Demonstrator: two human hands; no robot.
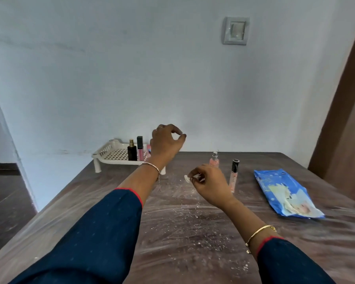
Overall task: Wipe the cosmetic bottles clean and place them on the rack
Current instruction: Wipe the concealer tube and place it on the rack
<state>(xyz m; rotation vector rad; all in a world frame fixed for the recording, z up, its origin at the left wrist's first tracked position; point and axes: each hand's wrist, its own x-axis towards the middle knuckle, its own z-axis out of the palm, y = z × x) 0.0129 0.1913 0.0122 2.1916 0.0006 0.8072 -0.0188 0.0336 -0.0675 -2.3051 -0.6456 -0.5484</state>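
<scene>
Dark-blue sleeves [103, 232] lie closest, over a table [213, 263] w/ white powder [184, 218] scattered & smeared on it, on the near side of the rack [111, 154]. Next out, the right hand [208, 181] pinches a small white wad [187, 178] btwn thumb & fingers, in front & to the right of the rack. Just behind that hand stands a pink spray bottle [214, 160], partly hidden. Further right of the rack, a peach gloss tube [233, 177] is upright. Both are off the rack, so prob. 2 items are left to wipe & place. A blue wipes pack [285, 193] lies flat, well right of the rack. Farther back, the left hand [166, 144] hangs over the rack's right end, fingers curled, thumb tip near forefinger, nothing seen in it. On the rack: a dark perfume bottle [132, 153], a pink tube w/ black cap [140, 150] & a 3rd pink item [148, 149] mostly hidden by that hand. Judged approx. past halfway: 3 racked, 2 to go.
</scene>
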